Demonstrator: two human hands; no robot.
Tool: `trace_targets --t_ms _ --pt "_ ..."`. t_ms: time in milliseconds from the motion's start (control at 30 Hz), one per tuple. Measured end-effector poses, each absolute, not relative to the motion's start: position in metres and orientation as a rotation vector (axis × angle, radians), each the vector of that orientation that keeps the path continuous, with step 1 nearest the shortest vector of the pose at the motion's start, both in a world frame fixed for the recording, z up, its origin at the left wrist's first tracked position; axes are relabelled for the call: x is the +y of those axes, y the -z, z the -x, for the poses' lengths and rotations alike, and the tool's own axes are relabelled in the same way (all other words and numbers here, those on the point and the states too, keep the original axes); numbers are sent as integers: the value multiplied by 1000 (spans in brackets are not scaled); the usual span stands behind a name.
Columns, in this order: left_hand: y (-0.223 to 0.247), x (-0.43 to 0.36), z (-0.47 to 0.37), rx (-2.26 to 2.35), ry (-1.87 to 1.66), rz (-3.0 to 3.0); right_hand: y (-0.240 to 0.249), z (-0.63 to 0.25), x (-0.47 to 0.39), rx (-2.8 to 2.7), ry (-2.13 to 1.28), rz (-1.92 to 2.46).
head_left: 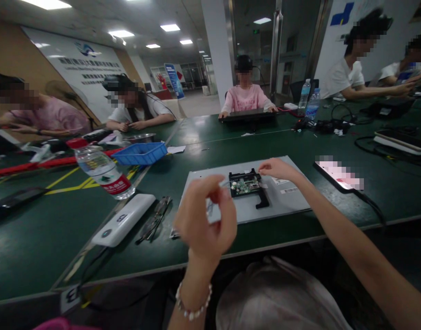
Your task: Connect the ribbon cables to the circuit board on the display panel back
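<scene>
A flat grey panel [217,220] lies on the green table in front of me. On it sits a black bracket [263,200] around a green circuit board [246,184]. My left hand [207,215], with a beaded bracelet at the wrist, is raised over the panel's left part, thumb and fingers curled into a pinch; whether anything small is between the fingertips cannot be made out. My right hand [275,168] is at the bracket's upper right corner, its fingertips pressed together there, and what they hold is too small to tell.
Left of the panel are glasses [154,220], a white power bank [124,220], a water bottle [105,172] and a blue tray [141,154]. A phone [337,176] with a cable lies to the right. Several people sit around the table [196,133].
</scene>
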State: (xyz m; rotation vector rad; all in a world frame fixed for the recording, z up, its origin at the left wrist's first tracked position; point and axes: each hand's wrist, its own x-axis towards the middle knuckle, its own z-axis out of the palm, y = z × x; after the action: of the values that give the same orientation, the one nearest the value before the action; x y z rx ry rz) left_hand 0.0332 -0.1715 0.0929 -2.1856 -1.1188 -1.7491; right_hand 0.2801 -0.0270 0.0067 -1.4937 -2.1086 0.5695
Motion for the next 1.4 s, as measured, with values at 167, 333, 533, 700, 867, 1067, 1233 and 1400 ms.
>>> trace_targets --t_ms 167,333,533,700,867,1067,1233,1400 --pt "-94 -82 -38 -1382 918 2444 -6 -292 -29 -2143 -587 1595" --pt "-54 -19 -3 -1718 409 2441 -1 -299 -33 -2188 -738 1599" --pt "-18 2 36 -1925 336 2454 0 -295 -36 -2211 -925 1544" --pt "-18 5 44 -2048 223 2576 1 -285 -39 -2270 -897 1512" --pt "-20 6 47 -2040 186 2721 4 -282 -38 -2267 -880 1516" --pt "-22 6 49 -1973 252 2802 5 -289 -34 -2188 -992 1525" --pt "-26 5 50 -1930 395 2749 8 -304 -27 -2135 -905 1594" --pt "-25 5 52 -1916 457 2630 13 -313 -23 -2138 -735 1734"
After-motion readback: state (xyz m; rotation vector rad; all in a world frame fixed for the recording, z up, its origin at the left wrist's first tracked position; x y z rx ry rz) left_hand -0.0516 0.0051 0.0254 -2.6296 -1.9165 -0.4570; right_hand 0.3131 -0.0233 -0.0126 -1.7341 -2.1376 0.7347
